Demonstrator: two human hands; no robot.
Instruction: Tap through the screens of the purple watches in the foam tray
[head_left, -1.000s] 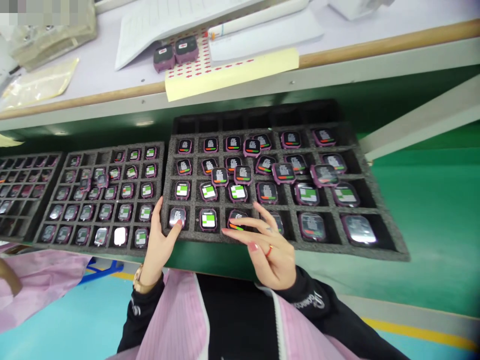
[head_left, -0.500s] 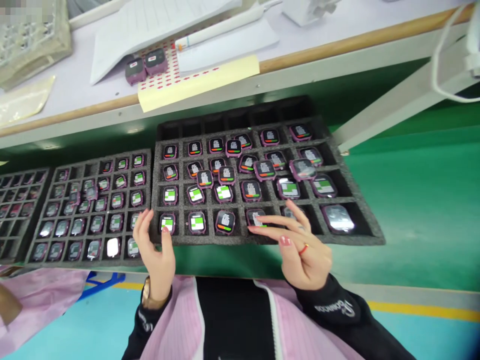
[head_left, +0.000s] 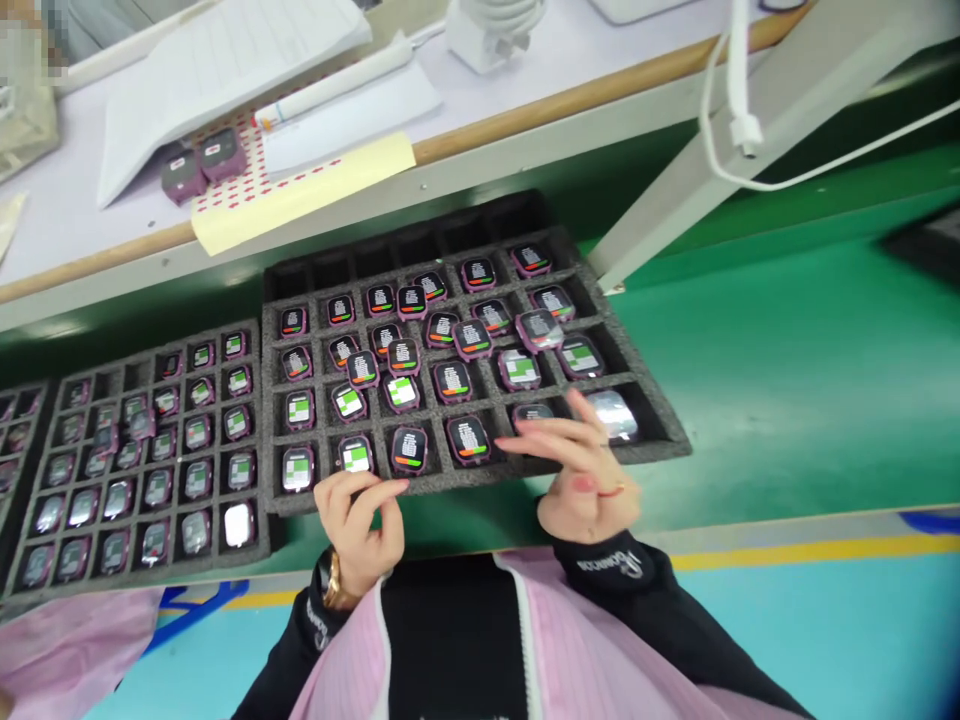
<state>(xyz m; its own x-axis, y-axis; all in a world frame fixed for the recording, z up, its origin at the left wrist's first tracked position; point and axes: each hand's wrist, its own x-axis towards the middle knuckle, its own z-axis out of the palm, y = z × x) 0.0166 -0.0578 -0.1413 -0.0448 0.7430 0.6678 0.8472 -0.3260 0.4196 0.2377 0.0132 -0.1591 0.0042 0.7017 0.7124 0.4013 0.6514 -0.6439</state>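
Note:
My left hand [head_left: 361, 525] is at the front edge of a dark foam tray [head_left: 660, 435], its fingers loosely bent and apart, with nothing in them. Just beyond its fingertips lies a smartwatch [head_left: 355, 453] with a green and white screen. My right hand [head_left: 589, 480] reaches over the tray's front right part, fingers stretched out and empty. Those fingers partly cover a smartwatch [head_left: 534, 411] in the front row; whether they touch it I cannot tell. Left of them sits a smartwatch [head_left: 469, 439] showing white text and a red-green bar. A bright, glossy smartwatch [head_left: 613, 415] lies behind the right hand.
Another foam tray [head_left: 262, 500] of smartwatches stands to the left. On the bench above lie papers [head_left: 225, 70], two purple watch bodies [head_left: 221, 155], a white pen-like stick [head_left: 334, 85] and a white charger [head_left: 487, 35]. A slanted table leg [head_left: 675, 170] rises at the right.
The view has shifted right, so trays and bench appear further left. My left hand has moved rightward along the tray's front edge, its fingers more bent. My right hand has shifted slightly right over the tray.

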